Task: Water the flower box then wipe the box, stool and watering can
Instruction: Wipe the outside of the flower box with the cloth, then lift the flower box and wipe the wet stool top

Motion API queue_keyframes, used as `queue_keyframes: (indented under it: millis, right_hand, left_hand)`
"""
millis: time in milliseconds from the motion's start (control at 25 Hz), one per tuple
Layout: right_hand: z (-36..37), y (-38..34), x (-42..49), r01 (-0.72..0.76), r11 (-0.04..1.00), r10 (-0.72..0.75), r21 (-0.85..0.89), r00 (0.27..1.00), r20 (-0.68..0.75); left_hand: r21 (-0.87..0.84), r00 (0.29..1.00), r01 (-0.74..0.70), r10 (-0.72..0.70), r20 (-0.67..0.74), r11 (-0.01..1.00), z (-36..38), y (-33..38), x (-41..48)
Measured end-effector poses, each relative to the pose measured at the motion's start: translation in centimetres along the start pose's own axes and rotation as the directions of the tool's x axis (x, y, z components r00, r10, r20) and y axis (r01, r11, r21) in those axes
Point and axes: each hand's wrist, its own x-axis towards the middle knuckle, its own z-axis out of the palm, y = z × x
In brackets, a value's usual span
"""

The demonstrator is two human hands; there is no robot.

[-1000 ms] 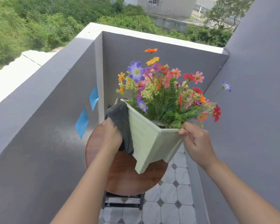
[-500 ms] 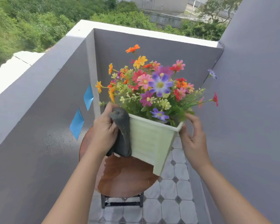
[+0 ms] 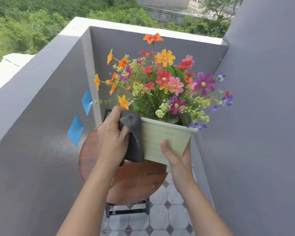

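Observation:
A pale green flower box (image 3: 162,137) full of colourful flowers (image 3: 162,82) is held in the air above a round brown stool (image 3: 134,183). My left hand (image 3: 111,138) presses a dark grey cloth (image 3: 134,138) against the box's left side. My right hand (image 3: 177,159) grips the box from below at its front right corner. The box is nearly upright, tilted slightly. No watering can is in view.
Grey balcony walls (image 3: 41,133) close in on the left, back and right (image 3: 262,116). Two blue paper squares (image 3: 76,129) stick to the left wall. The floor (image 3: 160,218) is tiled white with dark diamonds. Greenery lies beyond the parapet.
The box has turned in my hands from tilted to nearly upright. My right hand has shifted from the rim to under the front corner. The cloth stays on the left side.

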Motion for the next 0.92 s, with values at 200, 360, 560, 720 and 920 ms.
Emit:
queue_keyframes:
  millis: [200, 360, 560, 720, 920]
  right_hand:
    - [1.1, -2.9, 0.7, 0.101, 0.989, -0.085, 0.106, 0.985, -0.148]
    - [0.6, -5.5, 1.7, 0.192, 0.974, -0.171, 0.119, 0.971, -0.168]
    - [0.0, -5.9, 1.7, 0.226, 0.967, -0.201, 0.118, 0.96, -0.194]
    - [-0.5, -5.7, 1.8, 0.275, 0.952, -0.241, 0.132, 0.944, -0.227]
    - [-1.8, -5.3, 2.6, 0.288, 0.954, -0.26, 0.081, 0.933, -0.251]
  left_hand:
    - [-0.205, 0.997, -0.039, 0.025, -0.071, 0.978, -1.8, 3.2, 1.4]
    - [-0.224, 0.989, 0.114, -0.089, 0.121, 0.968, -2.2, 4.5, 2.0]
    - [-0.29, 0.996, 0.024, 0.003, 0.092, 0.957, -1.8, 4.1, 2.4]
    - [-0.216, 0.954, 0.169, -0.104, 0.282, 0.962, -0.5, 0.7, 2.6]
    - [0.073, 0.945, 0.188, -0.201, 0.259, 0.979, -1.2, -3.5, 1.8]
